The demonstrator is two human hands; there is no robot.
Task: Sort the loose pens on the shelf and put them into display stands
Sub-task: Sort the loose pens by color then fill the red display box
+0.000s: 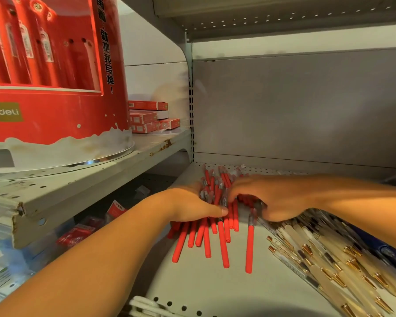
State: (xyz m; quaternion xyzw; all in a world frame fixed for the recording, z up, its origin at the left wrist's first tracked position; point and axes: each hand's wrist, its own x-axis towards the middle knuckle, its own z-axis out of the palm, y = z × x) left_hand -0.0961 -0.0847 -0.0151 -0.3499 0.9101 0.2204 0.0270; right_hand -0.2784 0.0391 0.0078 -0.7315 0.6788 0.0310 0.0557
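Matt red pens (pixel 223 243), painted-metal shelf (pixel 238 289)

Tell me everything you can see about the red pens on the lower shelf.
The red pens are slim, matte-looking sticks with clear, labelled caps at the far end. They lie loose in a fan on the pale metal shelf, barrels pointing toward the camera, some overlapping. The left hand grips the heap from the left, thumb across it; the right hand, blurred, touches it from the right.
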